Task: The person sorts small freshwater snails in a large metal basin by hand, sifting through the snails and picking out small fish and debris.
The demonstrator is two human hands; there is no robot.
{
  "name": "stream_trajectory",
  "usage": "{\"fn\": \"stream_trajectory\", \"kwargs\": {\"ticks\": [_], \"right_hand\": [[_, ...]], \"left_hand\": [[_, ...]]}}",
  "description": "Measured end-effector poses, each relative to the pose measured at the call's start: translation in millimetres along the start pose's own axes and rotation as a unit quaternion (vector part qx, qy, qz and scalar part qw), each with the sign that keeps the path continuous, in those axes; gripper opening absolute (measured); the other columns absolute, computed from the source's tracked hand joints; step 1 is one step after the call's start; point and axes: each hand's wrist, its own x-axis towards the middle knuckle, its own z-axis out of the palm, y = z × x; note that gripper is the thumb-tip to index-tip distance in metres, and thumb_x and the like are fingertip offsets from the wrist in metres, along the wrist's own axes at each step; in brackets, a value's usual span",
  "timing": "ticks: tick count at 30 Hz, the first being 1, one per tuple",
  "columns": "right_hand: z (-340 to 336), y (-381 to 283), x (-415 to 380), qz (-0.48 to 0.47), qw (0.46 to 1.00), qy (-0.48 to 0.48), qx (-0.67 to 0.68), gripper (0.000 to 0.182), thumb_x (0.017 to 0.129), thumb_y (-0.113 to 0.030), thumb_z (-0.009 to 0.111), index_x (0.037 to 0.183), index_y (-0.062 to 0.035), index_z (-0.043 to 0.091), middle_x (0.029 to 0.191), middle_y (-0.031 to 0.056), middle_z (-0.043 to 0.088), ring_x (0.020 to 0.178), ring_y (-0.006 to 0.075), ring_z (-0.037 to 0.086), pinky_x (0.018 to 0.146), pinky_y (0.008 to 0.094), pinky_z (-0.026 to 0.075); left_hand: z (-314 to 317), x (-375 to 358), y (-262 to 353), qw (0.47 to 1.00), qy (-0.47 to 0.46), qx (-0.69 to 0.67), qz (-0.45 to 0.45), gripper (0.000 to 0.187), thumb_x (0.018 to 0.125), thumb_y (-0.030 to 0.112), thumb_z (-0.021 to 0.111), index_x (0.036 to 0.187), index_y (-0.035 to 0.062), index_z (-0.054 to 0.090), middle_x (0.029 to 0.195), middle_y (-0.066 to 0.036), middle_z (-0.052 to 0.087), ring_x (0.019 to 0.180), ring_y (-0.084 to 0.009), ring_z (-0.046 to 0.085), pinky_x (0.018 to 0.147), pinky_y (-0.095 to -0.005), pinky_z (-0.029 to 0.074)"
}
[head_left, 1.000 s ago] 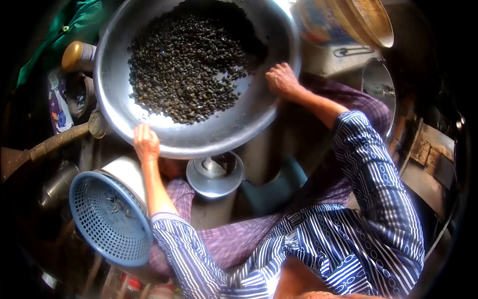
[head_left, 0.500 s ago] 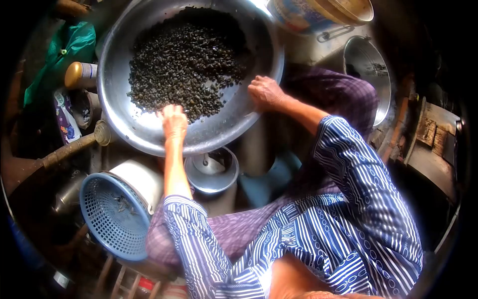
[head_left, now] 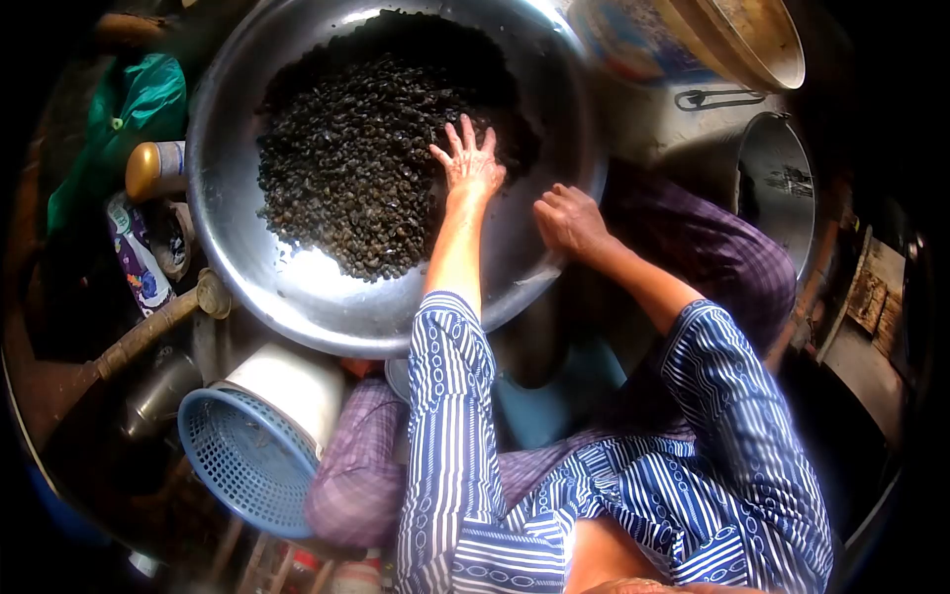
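Note:
A wide metal basin (head_left: 346,332) holds a heap of small dark shells (head_left: 346,168), gathered in its left and upper parts. My left hand (head_left: 470,163) is over the right side of the heap, its fingers spread and nothing held in them. At the basin's right rim is my right hand (head_left: 572,223), with its fingers curled closed; what they grip, if anything, is hidden, though the hand lies against the rim.
Below the basin at left, a blue perforated basket (head_left: 247,460) leans by a white bucket (head_left: 292,391). A large tub (head_left: 732,40) and a metal pot (head_left: 782,198) stand at right. A wooden handle (head_left: 148,332), a gold-capped jar (head_left: 153,170) and a green bag (head_left: 148,94) lie left.
My left hand has moved right and up from the heap's lower edge, and its fingers have spread. The shells' lower edge has shifted. My right hand stays closed by the rim.

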Motion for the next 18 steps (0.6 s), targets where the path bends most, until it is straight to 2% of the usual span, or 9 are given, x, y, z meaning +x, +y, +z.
{"fn": "stream_trajectory", "kwargs": {"ticks": [3,4,5,9,13,14,15,16,18], "right_hand": [[-4,-1,3,-0.003,1.000,-0.003,-0.006,0.008,0.067,-0.011,0.058,0.065,-0.0076,0.051,0.067,0.0077,0.055,0.073,0.0241,0.055,0.066,0.0336,0.044],[-4,-1,3,-0.002,1.000,-0.003,-0.008,0.008,0.067,-0.011,0.058,0.065,-0.0076,0.051,0.067,0.0077,0.055,0.073,0.0241,0.055,0.066,0.0336,0.044],[-4,-1,4,-0.001,1.000,-0.001,-0.009,0.008,0.067,-0.011,0.058,0.065,-0.0076,0.051,0.068,0.0080,0.055,0.073,0.0241,0.055,0.067,0.0337,0.044],[-5,-4,1,0.000,1.000,0.003,-0.003,0.008,0.068,-0.010,0.058,0.066,-0.0073,0.051,0.068,0.0083,0.056,0.073,0.0243,0.055,0.068,0.0341,0.044],[-3,-5,1,0.014,1.000,-0.013,0.004,0.007,0.069,-0.010,0.057,0.066,-0.0071,0.051,0.069,0.0081,0.056,0.074,0.0244,0.055,0.068,0.0341,0.044],[-2,-4,1,0.016,1.000,-0.013,0.003,0.007,0.069,-0.010,0.057,0.066,-0.0071,0.051,0.068,0.0080,0.056,0.074,0.0243,0.055,0.068,0.0339,0.044],[-1,-3,1,0.019,1.000,-0.013,0.000,0.007,0.069,-0.010,0.057,0.066,-0.0071,0.051,0.068,0.0078,0.056,0.074,0.0241,0.055,0.068,0.0336,0.044],[-1,-3,1,0.018,1.000,-0.014,0.000,0.007,0.069,-0.010,0.057,0.066,-0.0071,0.051,0.068,0.0078,0.056,0.074,0.0241,0.055,0.068,0.0336,0.044],[1,-2,0,0.016,1.000,-0.016,-0.002,0.007,0.068,-0.011,0.058,0.066,-0.0075,0.051,0.069,0.0076,0.056,0.073,0.0235,0.054,0.067,0.0335,0.044]], "left_hand": [[10,-18,-10,0.998,-0.001,0.065,0.020,0.063,0.072,0.026,0.059,0.131,0.0194,0.038,0.146,-0.014,0.009,0.132,-0.0409,0.007,0.097,-0.0668,0.011],[10,-28,-20,0.998,-0.042,0.054,0.012,0.071,0.073,0.039,0.064,0.135,0.0232,0.032,0.146,-0.013,0.006,0.132,-0.0424,0.005,0.096,-0.0691,0.011],[15,-39,-32,0.998,-0.048,0.046,0.001,0.070,0.074,0.039,0.064,0.134,0.0244,0.032,0.146,-0.011,0.012,0.132,-0.0407,0.009,0.096,-0.0693,0.011],[16,-102,-86,0.995,0.010,0.089,-0.035,0.063,0.076,0.039,0.059,0.133,0.0246,0.035,0.143,-0.014,0.019,0.131,-0.0391,0.012,0.096,-0.0676,0.010],[12,-119,-114,0.973,0.054,0.161,-0.154,0.037,0.076,0.031,0.055,0.102,0.0064,0.061,0.136,-0.021,0.028,0.127,-0.0434,0.018,0.094,-0.0651,0.015],[5,-114,-105,0.973,0.085,0.177,-0.122,0.028,0.074,0.026,0.055,0.086,0.0019,0.063,0.128,-0.020,0.036,0.122,-0.0410,0.025,0.091,-0.0622,0.021],[3,-104,-94,0.974,0.125,0.177,-0.070,0.024,0.072,0.022,0.054,0.081,0.0026,0.064,0.120,-0.018,0.041,0.116,-0.0349,0.033,0.088,-0.0578,0.026],[17,-92,-85,0.970,0.170,0.174,-0.013,0.021,0.071,0.019,0.053,0.080,0.0038,0.063,0.114,-0.014,0.043,0.111,-0.0297,0.036,0.087,-0.0552,0.028],[17,-62,-39,0.982,0.151,0.103,0.037,0.025,0.070,0.018,0.051,0.092,0.0079,0.058,0.108,-0.011,0.045,0.107,-0.0285,0.038,0.087,-0.0531,0.030]]}}
